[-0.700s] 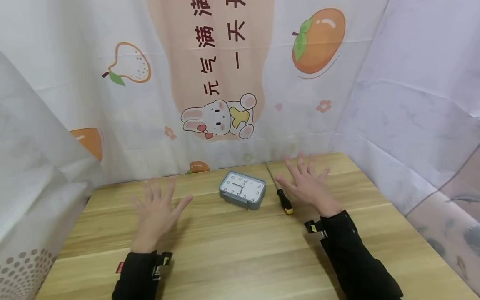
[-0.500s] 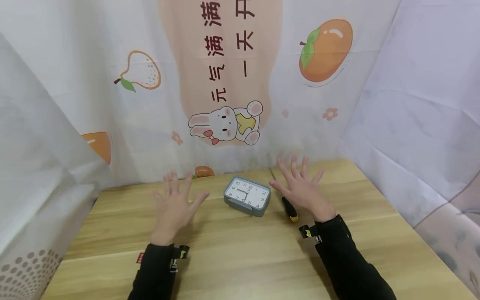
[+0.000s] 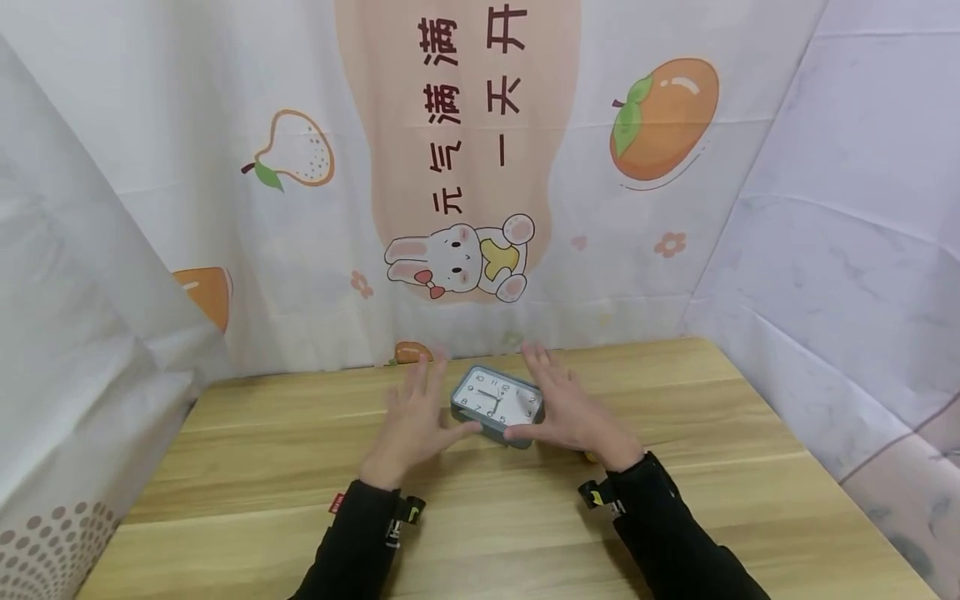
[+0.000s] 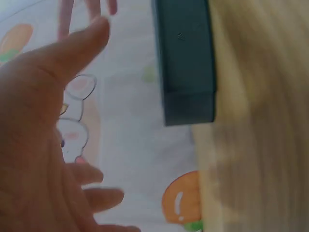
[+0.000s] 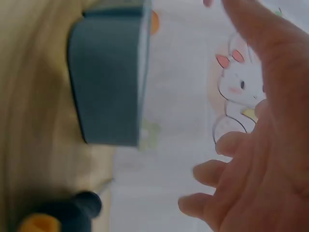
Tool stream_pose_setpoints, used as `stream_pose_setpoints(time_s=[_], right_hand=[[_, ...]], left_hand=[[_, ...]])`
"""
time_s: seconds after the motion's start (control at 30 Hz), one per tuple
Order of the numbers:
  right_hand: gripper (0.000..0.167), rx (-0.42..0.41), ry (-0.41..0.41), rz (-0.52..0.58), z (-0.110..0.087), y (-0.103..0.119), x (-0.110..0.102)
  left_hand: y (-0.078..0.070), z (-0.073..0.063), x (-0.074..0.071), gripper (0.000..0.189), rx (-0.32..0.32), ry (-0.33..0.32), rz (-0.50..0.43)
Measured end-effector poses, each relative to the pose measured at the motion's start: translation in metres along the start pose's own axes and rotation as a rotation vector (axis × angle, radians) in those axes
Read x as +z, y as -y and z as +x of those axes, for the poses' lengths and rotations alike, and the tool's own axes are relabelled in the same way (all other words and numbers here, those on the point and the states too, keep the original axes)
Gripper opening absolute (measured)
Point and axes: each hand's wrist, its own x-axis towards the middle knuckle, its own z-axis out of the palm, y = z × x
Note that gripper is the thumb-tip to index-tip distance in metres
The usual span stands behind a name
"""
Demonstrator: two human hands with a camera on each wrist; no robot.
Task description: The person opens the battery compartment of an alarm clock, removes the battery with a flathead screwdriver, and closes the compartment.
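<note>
A grey-blue alarm clock point(image 3: 491, 398) with a white dial lies face up near the back of the table. My left hand point(image 3: 411, 427) hovers at its left with straight, spread fingers, its thumb close to the clock's near left corner. On the other side, my right hand point(image 3: 576, 414) has its fingers extended and its thumb overlapping the near right corner in the head view. Both wrist views show a gap between palm and clock point(image 4: 187, 58). A screwdriver point(image 5: 67, 212) with a black and yellow handle lies right of the clock, mostly hidden under my right hand in the head view.
The wooden table point(image 3: 495, 533) ends at a white curtain point(image 3: 300, 250) printed with a rabbit and fruit. More white cloth point(image 3: 810, 250) hangs along the right, and another sheet point(image 3: 90, 350) drapes on the left.
Both hands have moved inward toward the clock, the left going right and the right going left. The right hand now covers most of the screwdriver. The head view has shifted slightly.
</note>
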Motion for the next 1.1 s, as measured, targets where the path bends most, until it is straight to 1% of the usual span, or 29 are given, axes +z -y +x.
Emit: stream_pose_setpoints(time_s=[0.1, 0.2, 0.3, 0.4, 0.53, 0.63, 0.7, 0.8, 0.97, 1.1], right_hand=[[0.133, -0.013, 0.018, 0.017, 0.002, 0.003, 0.005], [0.131, -0.017, 0.032, 0.012, 0.004, 0.003, 0.007], [0.128, -0.014, 0.05, 0.021, 0.005, 0.003, 0.008], [0.127, 0.002, 0.061, 0.03, 0.006, 0.002, 0.01], [0.129, 0.031, 0.05, 0.049, 0.007, 0.0, 0.014], [0.127, 0.058, 0.044, 0.057, 0.005, -0.002, 0.017], [0.124, 0.086, 0.05, 0.053, 0.004, -0.003, 0.019], [0.118, 0.106, 0.062, 0.043, 0.003, -0.005, 0.021], [0.11, 0.09, 0.09, 0.06, 0.002, -0.008, 0.02], [0.103, 0.074, 0.115, 0.044, 0.001, -0.009, 0.019]], left_hand=[[-0.001, 0.0, 0.006, 0.126, 0.035, 0.04, -0.026], [-0.002, 0.001, 0.01, 0.124, 0.04, 0.067, -0.039], [-0.003, 0.001, 0.011, 0.119, 0.038, 0.086, -0.046], [-0.002, 0.001, 0.011, 0.113, 0.055, 0.113, -0.042], [-0.001, -0.001, 0.011, 0.102, 0.083, 0.16, -0.03], [-0.001, -0.004, 0.011, 0.096, 0.079, 0.194, -0.041], [0.0, -0.005, 0.012, 0.092, 0.075, 0.21, -0.056], [0.0, -0.006, 0.014, 0.088, 0.065, 0.237, -0.079], [0.0, -0.008, 0.015, 0.088, 0.049, 0.257, -0.091], [0.0, -0.01, 0.015, 0.088, 0.036, 0.268, -0.107]])
